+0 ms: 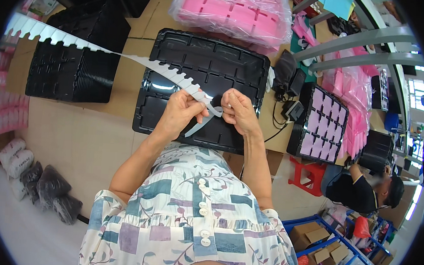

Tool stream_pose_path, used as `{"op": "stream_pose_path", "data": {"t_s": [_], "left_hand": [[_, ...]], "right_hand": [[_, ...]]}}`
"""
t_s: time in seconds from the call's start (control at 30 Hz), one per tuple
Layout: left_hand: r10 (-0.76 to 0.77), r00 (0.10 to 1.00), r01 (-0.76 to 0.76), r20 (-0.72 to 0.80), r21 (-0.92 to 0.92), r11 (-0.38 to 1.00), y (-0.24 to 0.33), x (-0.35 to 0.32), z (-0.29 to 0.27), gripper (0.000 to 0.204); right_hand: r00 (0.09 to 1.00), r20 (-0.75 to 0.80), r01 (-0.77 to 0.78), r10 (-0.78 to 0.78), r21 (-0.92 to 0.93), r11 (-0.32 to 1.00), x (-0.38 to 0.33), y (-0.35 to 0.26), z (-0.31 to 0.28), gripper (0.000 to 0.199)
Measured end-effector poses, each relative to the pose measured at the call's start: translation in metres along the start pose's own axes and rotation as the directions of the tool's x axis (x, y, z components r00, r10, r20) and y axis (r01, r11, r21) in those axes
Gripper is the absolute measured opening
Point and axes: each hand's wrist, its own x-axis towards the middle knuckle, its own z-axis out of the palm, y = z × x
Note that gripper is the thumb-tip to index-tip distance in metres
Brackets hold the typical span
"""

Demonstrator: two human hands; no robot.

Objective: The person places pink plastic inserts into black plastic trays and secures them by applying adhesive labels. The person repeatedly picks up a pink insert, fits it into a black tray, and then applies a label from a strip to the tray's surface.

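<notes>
A long pale grey strip (169, 72) with teeth along one edge stretches from the far left over to my hands. My left hand (183, 110) pinches it between thumb and fingers close to its narrow end. My right hand (238, 110), fingers curled closed, grips the strip where it bends into a small loop between the hands. A thin plain tail (198, 126) of the strip hangs down below. Under both hands lies a black plastic tray (192, 53) with shallow compartments, on the brown table.
A tall stack of black trays (75, 70) stands at left. Pink sheets in clear plastic (234, 10) lie beyond the tray. To the right are a black adapter with cables (292, 109) and a tray of pink pieces (323, 122). Another person (364, 188) sits farther right.
</notes>
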Motion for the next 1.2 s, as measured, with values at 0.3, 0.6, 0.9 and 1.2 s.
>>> {"op": "stream_pose_path", "data": {"t_s": [0.3,0.6,0.9,1.2], "left_hand": [[0.039,0.991,-0.024,-0.129,0.119,0.993,0.005,-0.010,0.003,0.014],[-0.042,0.999,0.043,-0.026,0.021,0.999,-0.004,-0.010,-0.005,0.020],[-0.054,0.994,0.040,-0.092,-0.146,0.989,0.003,-0.019,0.000,0.020],[-0.214,0.921,0.182,0.325,0.125,0.975,0.021,-0.068,-0.063,0.010]], "right_hand": [[0.989,-0.069,0.104,-0.132,-0.313,0.944,-0.002,-0.018,0.035,0.011],[0.722,0.241,0.394,-0.648,-0.914,0.100,-0.012,-0.018,0.070,0.011],[0.858,-0.012,0.332,-0.514,-0.750,0.572,-0.054,-0.032,0.049,0.006],[0.985,-0.170,-0.157,-0.020,-0.941,0.299,-0.099,-0.025,-0.032,0.010]]}}
